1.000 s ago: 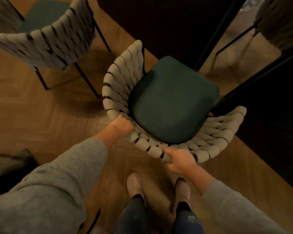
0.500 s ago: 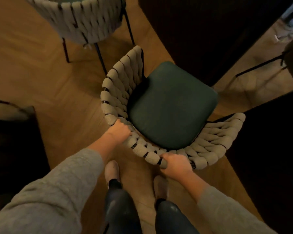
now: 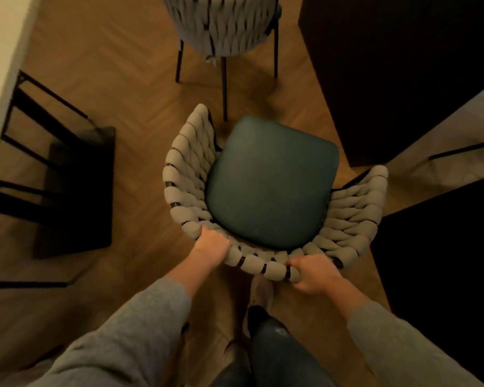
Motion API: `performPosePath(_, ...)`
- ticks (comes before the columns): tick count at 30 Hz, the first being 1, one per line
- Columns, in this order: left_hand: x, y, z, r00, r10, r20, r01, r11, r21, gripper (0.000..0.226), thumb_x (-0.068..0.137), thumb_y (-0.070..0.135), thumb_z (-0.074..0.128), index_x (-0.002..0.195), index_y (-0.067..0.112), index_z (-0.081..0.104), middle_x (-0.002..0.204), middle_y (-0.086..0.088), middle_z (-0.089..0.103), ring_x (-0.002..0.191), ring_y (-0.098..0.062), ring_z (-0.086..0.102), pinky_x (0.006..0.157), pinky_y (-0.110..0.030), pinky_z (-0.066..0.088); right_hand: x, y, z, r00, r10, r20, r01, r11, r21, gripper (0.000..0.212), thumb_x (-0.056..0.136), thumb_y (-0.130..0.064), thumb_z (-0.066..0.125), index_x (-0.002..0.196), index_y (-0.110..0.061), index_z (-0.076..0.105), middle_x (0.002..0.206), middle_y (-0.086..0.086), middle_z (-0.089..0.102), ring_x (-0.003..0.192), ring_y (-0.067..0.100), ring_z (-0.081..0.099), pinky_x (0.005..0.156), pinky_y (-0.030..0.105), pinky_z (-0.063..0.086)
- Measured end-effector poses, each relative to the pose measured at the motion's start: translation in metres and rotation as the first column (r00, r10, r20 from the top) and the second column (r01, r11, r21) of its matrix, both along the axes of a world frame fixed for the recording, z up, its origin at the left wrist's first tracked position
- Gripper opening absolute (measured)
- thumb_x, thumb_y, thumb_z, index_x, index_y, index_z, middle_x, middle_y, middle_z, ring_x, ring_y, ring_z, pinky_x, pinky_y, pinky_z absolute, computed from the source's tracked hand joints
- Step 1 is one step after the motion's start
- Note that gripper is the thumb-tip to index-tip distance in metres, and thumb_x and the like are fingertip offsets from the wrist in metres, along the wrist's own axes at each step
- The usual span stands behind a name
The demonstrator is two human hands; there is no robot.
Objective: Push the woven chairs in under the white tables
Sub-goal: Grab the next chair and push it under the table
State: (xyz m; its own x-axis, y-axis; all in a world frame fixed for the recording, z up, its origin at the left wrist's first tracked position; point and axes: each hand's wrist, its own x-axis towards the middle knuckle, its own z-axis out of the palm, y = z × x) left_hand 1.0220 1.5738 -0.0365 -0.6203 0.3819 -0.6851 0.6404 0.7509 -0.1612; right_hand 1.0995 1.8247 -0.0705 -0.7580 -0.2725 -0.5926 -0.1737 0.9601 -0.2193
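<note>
A woven chair [image 3: 185,185] with a grey rope back and a dark green seat cushion stands on the wood floor right below me. My left hand [image 3: 211,245] grips the left rear of its woven back. My right hand [image 3: 313,275] grips the rear rim further right. A second woven chair [image 3: 221,26] stands at the top, its back turned toward me. No white table top is clearly recognisable; a pale surface [image 3: 0,51] shows at the far left edge.
Dark panels [image 3: 403,65] fill the top right and right side [image 3: 444,261], close to the chair's right arm. A black metal frame with a dark base [image 3: 76,188] stands at the left. My legs and a shoe [image 3: 260,291] are just behind the chair.
The view has swung, so the held chair now sits squarer and lower in frame. The second chair has shifted from upper left to top centre. Both hands keep their grip.
</note>
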Motion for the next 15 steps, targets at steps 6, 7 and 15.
performPosePath(6,0.091,-0.011,0.004,0.977,0.187,0.100,-0.194,0.979,0.056,0.037,0.101,0.020,0.045,0.137,0.019,0.046,0.139,-0.009,0.051,0.130,-0.029,0.047,0.109,-0.049,0.033,0.041,-0.009,0.009,0.992,0.118,0.038,-0.122,0.983,0.138,0.043,0.082,-0.030,0.060,0.124,-0.038,0.056,0.114,-0.006,0.064,0.104,0.017,0.060,0.090,0.032,0.043)
performPosePath(7,0.106,-0.014,0.003,0.970,0.209,0.124,-0.218,0.974,0.059,0.037,0.100,0.020,0.047,0.137,0.018,0.046,0.139,-0.010,0.051,0.129,-0.030,0.047,0.110,-0.049,0.033,0.049,-0.015,0.008,0.990,0.135,0.033,-0.138,0.979,0.151,0.048,0.082,-0.029,0.060,0.129,-0.036,0.054,0.119,-0.004,0.062,0.107,0.019,0.059,0.093,0.035,0.042)
performPosePath(15,0.151,-0.086,-0.002,0.953,0.103,0.285,-0.168,0.962,0.214,0.057,0.087,0.032,0.065,0.140,0.030,0.042,0.134,-0.002,0.053,0.122,-0.024,0.051,0.101,-0.042,0.041,0.098,-0.047,-0.011,0.962,0.273,-0.013,-0.267,0.950,0.164,0.041,0.097,-0.025,0.043,0.136,-0.036,0.046,0.137,0.000,0.051,0.125,0.026,0.044,0.090,0.037,0.039)
